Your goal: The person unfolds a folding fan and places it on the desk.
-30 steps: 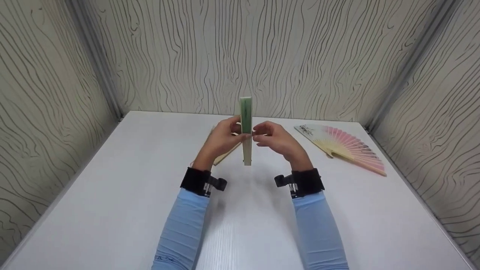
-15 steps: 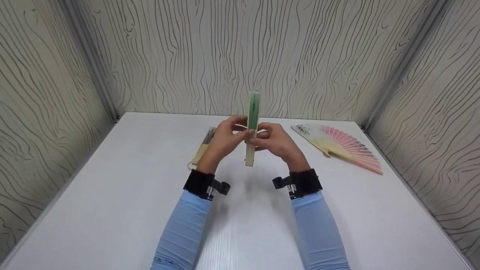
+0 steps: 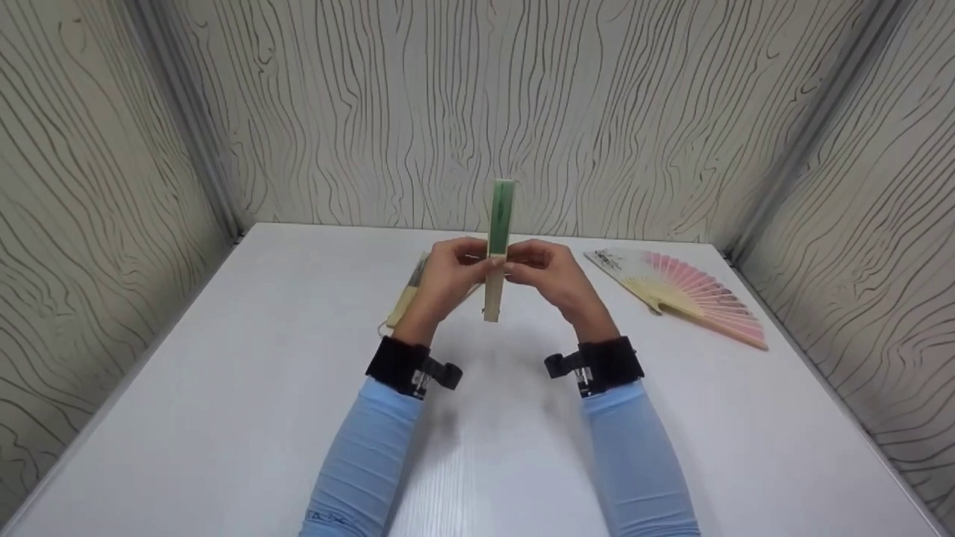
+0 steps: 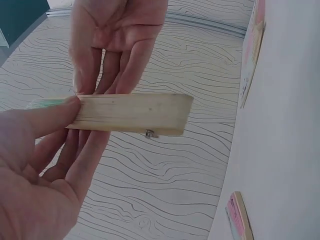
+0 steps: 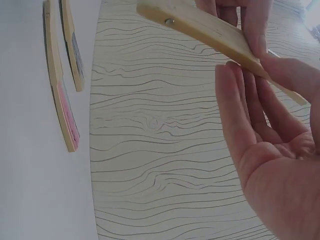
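Observation:
A folded green hand fan (image 3: 501, 216) with pale wooden sticks stands nearly upright above the table, between both hands. My left hand (image 3: 450, 277) pinches its middle, thumb on the near face and fingers curled behind. From the other side my right hand (image 3: 553, 277) grips it too; in the right wrist view the thumb lies on one side of the sticks (image 5: 220, 40) and the fingers on the other. A small metal rivet (image 4: 150, 134) shows near the fan's lower end in the left wrist view.
A spread pink and white fan (image 3: 690, 291) lies on the white table (image 3: 224, 388) at the right. Folded fans lie behind my left arm, one with a dark grey section (image 5: 76, 55), another pink (image 5: 67, 115). Wood-patterned panels (image 3: 477, 104) enclose the table.
My right hand has come in from just beside the green fan and now grips it. The fan has shifted slightly right and up, and leans a little; it remains folded.

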Demonstrator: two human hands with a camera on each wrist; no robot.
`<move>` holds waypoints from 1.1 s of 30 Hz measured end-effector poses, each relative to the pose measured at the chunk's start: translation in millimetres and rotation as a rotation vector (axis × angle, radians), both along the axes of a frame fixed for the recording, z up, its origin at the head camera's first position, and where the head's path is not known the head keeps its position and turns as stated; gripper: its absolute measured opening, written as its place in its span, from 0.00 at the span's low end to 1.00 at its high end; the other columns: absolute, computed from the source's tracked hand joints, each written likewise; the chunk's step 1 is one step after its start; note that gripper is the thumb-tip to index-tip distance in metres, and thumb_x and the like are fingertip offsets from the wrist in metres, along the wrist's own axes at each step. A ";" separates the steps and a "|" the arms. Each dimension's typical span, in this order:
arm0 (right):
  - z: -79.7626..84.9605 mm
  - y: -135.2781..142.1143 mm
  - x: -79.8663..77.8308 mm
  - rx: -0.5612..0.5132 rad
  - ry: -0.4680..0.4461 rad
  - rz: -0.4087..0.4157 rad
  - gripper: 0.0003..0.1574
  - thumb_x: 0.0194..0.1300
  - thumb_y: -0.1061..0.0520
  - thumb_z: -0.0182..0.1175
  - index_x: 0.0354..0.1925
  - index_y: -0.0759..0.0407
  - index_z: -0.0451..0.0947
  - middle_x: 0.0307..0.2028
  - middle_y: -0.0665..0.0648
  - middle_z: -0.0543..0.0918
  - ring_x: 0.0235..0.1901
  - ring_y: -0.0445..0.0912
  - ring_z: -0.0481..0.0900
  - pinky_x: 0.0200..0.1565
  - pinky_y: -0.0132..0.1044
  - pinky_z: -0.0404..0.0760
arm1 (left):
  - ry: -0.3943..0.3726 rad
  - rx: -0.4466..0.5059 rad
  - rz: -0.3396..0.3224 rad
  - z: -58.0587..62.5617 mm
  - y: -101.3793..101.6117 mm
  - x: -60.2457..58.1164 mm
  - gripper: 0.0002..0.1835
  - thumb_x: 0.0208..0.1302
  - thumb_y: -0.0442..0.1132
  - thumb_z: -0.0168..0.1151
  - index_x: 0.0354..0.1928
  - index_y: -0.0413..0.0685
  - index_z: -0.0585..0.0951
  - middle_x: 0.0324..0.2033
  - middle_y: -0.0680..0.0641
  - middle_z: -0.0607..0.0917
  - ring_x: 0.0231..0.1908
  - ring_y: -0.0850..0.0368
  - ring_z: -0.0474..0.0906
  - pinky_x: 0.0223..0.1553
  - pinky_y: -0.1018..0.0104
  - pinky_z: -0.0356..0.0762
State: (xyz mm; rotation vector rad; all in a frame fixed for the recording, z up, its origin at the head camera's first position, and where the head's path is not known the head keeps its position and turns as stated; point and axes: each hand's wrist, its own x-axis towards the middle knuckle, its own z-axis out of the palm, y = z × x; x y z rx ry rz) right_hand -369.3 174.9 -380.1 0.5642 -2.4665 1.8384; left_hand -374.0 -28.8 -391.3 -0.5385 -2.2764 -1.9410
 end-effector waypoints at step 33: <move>-6.1 -1.8 -2.5 -0.168 -0.018 -0.058 0.17 0.73 0.60 0.72 0.55 0.67 0.87 0.43 0.51 0.90 0.47 0.44 0.92 0.58 0.42 0.94 | -0.010 0.153 0.029 -6.0 10.3 -0.2 0.13 0.72 0.32 0.72 0.56 0.39 0.90 0.49 0.37 0.94 0.49 0.52 0.93 0.55 0.60 0.94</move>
